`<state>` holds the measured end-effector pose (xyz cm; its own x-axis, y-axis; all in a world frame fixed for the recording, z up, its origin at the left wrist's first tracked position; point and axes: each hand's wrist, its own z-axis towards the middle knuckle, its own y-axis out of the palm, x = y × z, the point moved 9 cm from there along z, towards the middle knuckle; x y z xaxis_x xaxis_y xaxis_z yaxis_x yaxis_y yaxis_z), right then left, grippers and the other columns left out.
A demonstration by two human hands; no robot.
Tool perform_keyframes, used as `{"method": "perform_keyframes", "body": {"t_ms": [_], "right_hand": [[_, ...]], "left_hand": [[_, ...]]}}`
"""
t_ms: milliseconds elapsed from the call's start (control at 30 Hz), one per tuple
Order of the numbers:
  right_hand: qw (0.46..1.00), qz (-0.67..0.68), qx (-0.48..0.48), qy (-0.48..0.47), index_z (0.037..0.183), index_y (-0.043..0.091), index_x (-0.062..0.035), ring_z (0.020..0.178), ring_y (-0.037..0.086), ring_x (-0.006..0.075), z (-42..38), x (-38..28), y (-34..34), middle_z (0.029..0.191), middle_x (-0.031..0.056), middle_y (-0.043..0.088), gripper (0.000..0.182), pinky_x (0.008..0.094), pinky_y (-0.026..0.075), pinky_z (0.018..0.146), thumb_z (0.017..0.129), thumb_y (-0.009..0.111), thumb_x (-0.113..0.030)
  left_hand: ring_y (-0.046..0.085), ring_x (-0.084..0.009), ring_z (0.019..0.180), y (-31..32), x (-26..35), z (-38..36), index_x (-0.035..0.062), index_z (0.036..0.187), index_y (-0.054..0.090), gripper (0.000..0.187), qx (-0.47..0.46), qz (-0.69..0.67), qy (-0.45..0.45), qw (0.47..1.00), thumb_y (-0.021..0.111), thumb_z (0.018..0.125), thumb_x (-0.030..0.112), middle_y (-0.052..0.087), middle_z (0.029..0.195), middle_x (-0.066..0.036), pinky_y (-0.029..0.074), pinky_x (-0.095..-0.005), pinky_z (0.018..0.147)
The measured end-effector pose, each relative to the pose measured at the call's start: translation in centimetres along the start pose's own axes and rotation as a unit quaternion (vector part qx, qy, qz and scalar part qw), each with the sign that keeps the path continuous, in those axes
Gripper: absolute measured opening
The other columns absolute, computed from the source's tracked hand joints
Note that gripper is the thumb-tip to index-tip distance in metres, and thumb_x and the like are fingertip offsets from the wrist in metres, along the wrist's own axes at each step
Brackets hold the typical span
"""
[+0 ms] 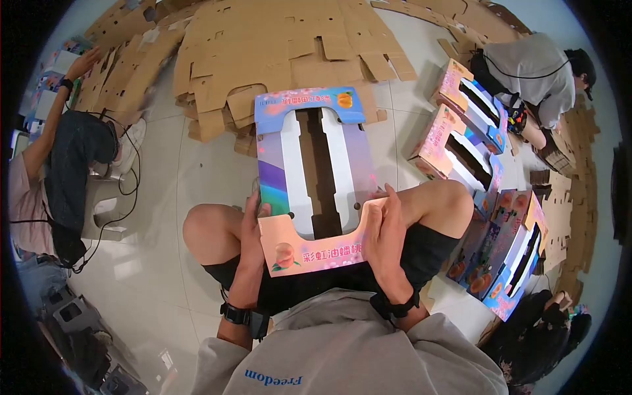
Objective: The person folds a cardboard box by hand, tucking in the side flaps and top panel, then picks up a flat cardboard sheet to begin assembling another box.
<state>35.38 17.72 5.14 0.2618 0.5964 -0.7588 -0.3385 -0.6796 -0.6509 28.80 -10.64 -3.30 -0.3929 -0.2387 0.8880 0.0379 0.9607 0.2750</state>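
Note:
A colourful printed cardboard box (pixel 362 161) lies across my lap, with a blue flap at its far end and a peach-coloured flap at its near end. A long central opening between white inner panels shows brown cardboard inside. My left hand (pixel 252 230) holds the box's left side near the peach flap, its fingers partly behind the edge. At the near right corner, my right hand (pixel 387 230) grips the box, with the thumb side over the peach flap.
Flattened brown cardboard (pixel 263 39) is piled on the tiled floor ahead. Several printed boxes (pixel 436 140) stand at the right. One person (pixel 533 72) bends at the upper right, another (pixel 72 151) sits at the left, and a third (pixel 536 336) is at the lower right.

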Motion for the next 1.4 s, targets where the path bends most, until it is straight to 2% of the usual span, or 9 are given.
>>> {"method": "perform_keyframes", "body": {"t_ms": [267,367,433,533,667,833,933,1133,1400], "right_hand": [[1.0,-0.021,-0.008,-0.018,0.151,0.046,0.0091,0.121,0.06,0.0483,0.6,-0.6,0.5,0.131,0.032,0.06,0.048,0.0509,0.048,0.104,0.111,0.054,-0.017],[1.0,-0.001,-0.023,-0.009,0.151,0.045,0.0082,0.122,0.059,0.049,0.6,-0.3,0.7,0.135,0.0318,0.057,0.049,0.0516,0.049,0.104,0.111,0.055,-0.017],[0.999,-0.018,-0.017,-0.023,0.152,0.044,0.0073,0.122,0.058,0.0494,0.8,-0.2,0.7,0.138,0.0313,0.054,0.049,0.0523,0.049,0.103,0.111,0.055,-0.018],[0.996,-0.065,-0.009,-0.055,0.153,0.042,0.0061,0.122,0.059,0.0501,0.8,-0.3,1.1,0.143,0.0304,0.05,0.051,0.0535,0.051,0.102,0.111,0.054,-0.021],[0.995,-0.084,-0.039,-0.047,0.155,0.04,0.0052,0.123,0.059,0.0506,1.3,-0.3,1.4,0.144,0.0299,0.049,0.055,0.0546,0.052,0.1,0.112,0.054,-0.026],[0.989,-0.098,-0.114,0.005,0.161,0.034,0.0049,0.118,0.061,0.0499,2.1,0.7,3.0,0.14,0.0305,0.052,0.063,0.0543,0.053,0.099,0.112,0.053,-0.029],[0.989,-0.071,-0.126,0.004,0.164,0.03,0.0051,0.115,0.063,0.0487,2.4,0.9,3.1,0.139,0.0323,0.053,0.067,0.0528,0.052,0.101,0.111,0.053,-0.029],[0.991,-0.014,-0.13,0.02,0.164,0.028,0.0061,0.12,0.062,0.0502,1.4,1.1,2.5,0.142,0.0361,0.051,0.069,0.0519,0.049,0.107,0.11,0.054,-0.027],[0.995,-0.018,-0.099,-0.008,0.164,0.031,0.0052,0.128,0.057,0.0526,1.3,0.8,2.2,0.145,0.0373,0.05,0.067,0.0525,0.047,0.11,0.109,0.054,-0.027]], "left_hand": [[0.07,-0.0181,0.112,-2.7,-2.5,0.8,0.0046,0.167,0.035,0.054,0.032,0.063,0.066,0.995,0.048,0.116,0.017,0.065,0.133,-0.01,0.058,-0.0318,0.095],[0.061,-0.0185,0.128,-1.0,0.3,-0.8,0.0028,0.167,0.035,0.054,0.043,-0.12,-0.043,0.991,0.046,0.115,0.015,0.059,0.143,-0.012,0.051,-0.0319,0.107],[0.061,-0.0181,0.127,0.3,1.7,-2.0,0.0015,0.166,0.035,0.054,0.023,-0.103,-0.043,0.993,0.047,0.115,0.016,0.057,0.144,-0.012,0.051,-0.0317,0.107],[0.065,-0.0122,0.089,1.6,3.4,-4.4,0.0043,0.164,0.039,0.057,0.056,0.258,0.059,0.963,0.056,0.111,0.016,0.064,0.127,-0.009,0.055,-0.0269,0.082],[0.055,-0.0044,0.065,2.0,2.6,-4.7,0.006,0.16,0.042,0.052,0.079,0.16,0.043,0.983,0.056,0.111,0.015,0.064,0.119,-0.007,0.047,-0.0195,0.061],[0.066,-0.0157,0.105,0.4,2.1,-3.7,0.0044,0.147,0.052,0.038,0.094,0.22,0.149,0.959,0.051,0.114,0.023,0.062,0.132,-0.01,0.056,-0.0304,0.092],[0.056,-0.0224,0.135,-0.4,-0.5,-2.2,0.0028,0.137,0.061,0.034,-0.004,-0.057,-0.01,0.998,0.051,0.112,0.024,0.04,0.157,-0.012,0.047,-0.0383,0.114],[0.04,-0.0302,0.149,-1.1,0.1,-0.6,0.0045,0.115,0.066,0.032,-0.016,0.086,0.092,0.992,0.049,0.112,0.031,0.031,0.158,-0.015,0.037,-0.0441,0.123],[0.018,-0.0352,0.158,-1.7,0.4,-1.2,0.0053,0.119,0.057,0.019,0.007,0.212,0.129,0.969,0.051,0.108,0.02,0.033,0.147,-0.016,0.019,-0.0473,0.129]]}}
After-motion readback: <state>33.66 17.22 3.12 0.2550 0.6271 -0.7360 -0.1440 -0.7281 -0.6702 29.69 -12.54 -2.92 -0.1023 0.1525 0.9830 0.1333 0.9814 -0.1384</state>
